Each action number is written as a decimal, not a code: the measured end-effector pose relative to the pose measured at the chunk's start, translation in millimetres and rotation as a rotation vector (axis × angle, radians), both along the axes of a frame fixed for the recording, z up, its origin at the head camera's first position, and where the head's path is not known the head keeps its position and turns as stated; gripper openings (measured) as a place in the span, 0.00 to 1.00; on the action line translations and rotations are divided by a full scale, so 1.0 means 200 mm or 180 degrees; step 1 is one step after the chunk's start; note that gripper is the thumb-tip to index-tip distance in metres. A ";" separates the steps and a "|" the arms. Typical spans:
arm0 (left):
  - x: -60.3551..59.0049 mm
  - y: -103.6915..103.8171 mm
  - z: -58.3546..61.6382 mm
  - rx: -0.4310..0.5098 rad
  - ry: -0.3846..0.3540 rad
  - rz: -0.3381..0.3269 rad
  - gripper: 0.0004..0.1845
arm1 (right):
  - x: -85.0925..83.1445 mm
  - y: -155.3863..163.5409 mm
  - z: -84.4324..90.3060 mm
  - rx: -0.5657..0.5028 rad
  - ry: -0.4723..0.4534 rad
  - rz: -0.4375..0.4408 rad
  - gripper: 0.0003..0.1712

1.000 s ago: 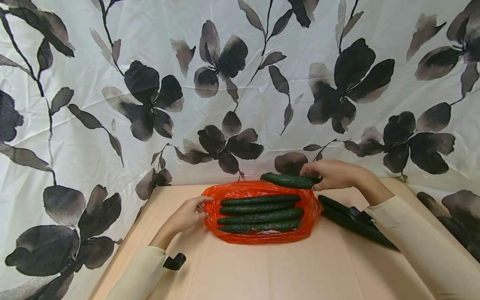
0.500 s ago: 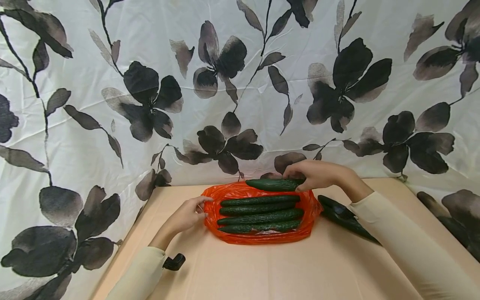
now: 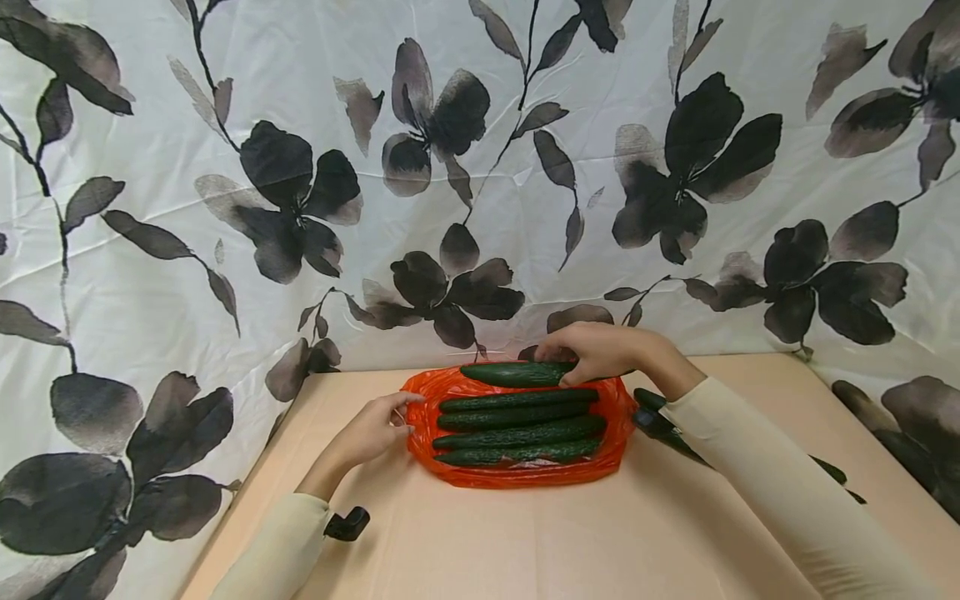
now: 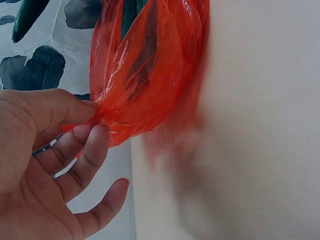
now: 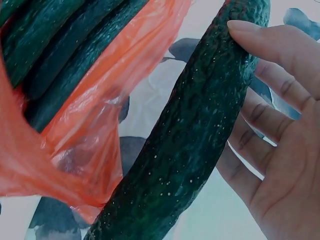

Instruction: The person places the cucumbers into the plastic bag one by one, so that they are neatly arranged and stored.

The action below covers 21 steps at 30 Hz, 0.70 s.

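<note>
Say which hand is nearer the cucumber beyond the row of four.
Right: the right hand holds the cucumber by its right end; the left hand, left of it, pinches the bag.

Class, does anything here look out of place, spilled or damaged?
Nothing looks spilled or damaged. One small oddity: loose cucumbers lie slantwise outside the red bag, partly hidden by the right sleeve, whereas four cucumbers lie neatly side by side inside.

Wrist views dimmer, we note; glints on crinkled red-orange plastic bag (image 4: 162, 80); soft shadows on flat beige tabletop (image 3: 517, 542).
</note>
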<state>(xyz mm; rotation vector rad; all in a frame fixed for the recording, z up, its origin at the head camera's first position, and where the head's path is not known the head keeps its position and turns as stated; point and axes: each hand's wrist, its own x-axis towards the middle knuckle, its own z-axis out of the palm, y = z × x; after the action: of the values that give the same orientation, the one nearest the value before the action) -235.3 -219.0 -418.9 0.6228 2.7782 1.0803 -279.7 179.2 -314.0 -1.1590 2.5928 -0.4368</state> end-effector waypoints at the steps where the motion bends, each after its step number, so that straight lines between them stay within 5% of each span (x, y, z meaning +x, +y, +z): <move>1: 0.00 0.00 0.00 -0.0006 0.0000 0.0007 0.25 | 0.00 -0.01 0.00 0.0014 0.0012 0.0015 0.26; 21: 0.00 -0.01 0.01 -0.0052 -0.0023 -0.0023 0.25 | 0.02 -0.25 0.06 -0.0029 0.0015 0.0307 0.23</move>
<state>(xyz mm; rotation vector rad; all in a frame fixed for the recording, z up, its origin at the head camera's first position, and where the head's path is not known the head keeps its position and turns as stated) -234.6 -220.4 -417.5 0.6254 2.7737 1.0552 -275.6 128.5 -301.1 -1.2829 2.5284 -0.4258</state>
